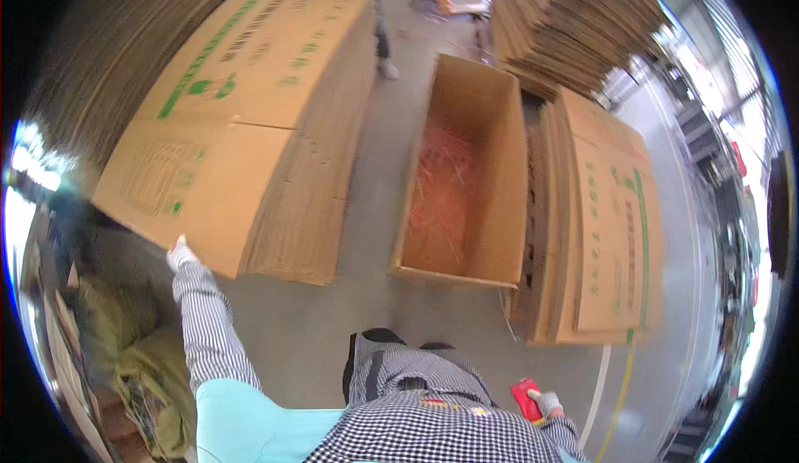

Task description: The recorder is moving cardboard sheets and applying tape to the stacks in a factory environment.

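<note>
My left hand (181,253), in a whitish glove, grips the near edge of the top flattened cardboard box (212,163) on a tall stack at the left. Its thumb lies on top and the other fingers are hidden under the board. Green and black printing runs along that board. Low at the right, beside my body, my right hand (547,403) is closed around a flat red object (526,398) whose kind I cannot make out.
An open cardboard carton (483,97) with reddish strands on its bottom stands in the middle. Right of it lies another stack of flattened boxes (612,238). More cardboard piles (566,22) rise behind. A person's leg (381,39) shows beyond the left stack. Green cloth (154,380) lies at lower left.
</note>
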### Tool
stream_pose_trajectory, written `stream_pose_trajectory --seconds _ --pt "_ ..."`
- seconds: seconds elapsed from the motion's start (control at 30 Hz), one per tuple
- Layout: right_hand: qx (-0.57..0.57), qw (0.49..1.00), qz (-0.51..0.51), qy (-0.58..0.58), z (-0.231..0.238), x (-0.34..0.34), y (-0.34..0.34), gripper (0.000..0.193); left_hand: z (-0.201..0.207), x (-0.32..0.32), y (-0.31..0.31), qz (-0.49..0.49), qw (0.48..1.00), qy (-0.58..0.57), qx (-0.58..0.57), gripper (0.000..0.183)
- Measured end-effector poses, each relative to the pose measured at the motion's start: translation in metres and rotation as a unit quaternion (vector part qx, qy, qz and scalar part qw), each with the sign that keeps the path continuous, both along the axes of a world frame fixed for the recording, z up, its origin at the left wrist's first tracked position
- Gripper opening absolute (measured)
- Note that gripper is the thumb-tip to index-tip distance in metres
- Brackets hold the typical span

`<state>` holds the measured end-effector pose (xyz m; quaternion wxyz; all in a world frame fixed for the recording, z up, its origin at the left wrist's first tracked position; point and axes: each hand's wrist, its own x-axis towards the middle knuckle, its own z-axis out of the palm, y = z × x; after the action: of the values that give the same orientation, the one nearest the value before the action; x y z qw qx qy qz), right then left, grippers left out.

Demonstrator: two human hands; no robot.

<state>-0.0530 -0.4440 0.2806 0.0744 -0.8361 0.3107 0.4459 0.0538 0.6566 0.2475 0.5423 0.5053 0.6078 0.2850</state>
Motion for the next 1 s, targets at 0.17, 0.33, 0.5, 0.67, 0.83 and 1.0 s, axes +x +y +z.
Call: stream_pose_trajectory --seconds 0.17,0.33,0.5,0.67,0.83,1.0 --pt "0.078 0.980 -0.183 -0.024 0.067 0.040 0.100 0.069 0.032 -0.011 -0.020 0.088 0.993 0.081 0.001 0.054" --pt "-0.001 0.987 -0.157 -0.021 0.022 -0.009 0.015 0.071 0.138 0.098 -0.252 -0.003 0.950 0.039 0.309 0.046" --pt "0.077 0.943 -0.321 -0.049 0.005 -0.024 -0.002 0.067 0.096 0.161 -0.498 -0.523 0.821 -0.080 0.215 0.021" --pt "0.164 0.883 -0.430 -0.090 -0.025 -0.061 -0.091 0.068 0.063 0.125 -0.842 -0.742 0.627 -0.149 -0.183 0.034" --pt "0.150 0.843 -0.485 -0.179 -0.067 -0.153 -0.183 0.075 -0.045 0.096 -1.109 -0.682 0.562 -0.012 -0.468 0.043" --pt "0.240 0.666 -0.650 -0.275 -0.061 -0.179 -0.231 0.060 -0.202 0.163 -1.230 -0.646 0.641 0.101 -0.403 0.058"
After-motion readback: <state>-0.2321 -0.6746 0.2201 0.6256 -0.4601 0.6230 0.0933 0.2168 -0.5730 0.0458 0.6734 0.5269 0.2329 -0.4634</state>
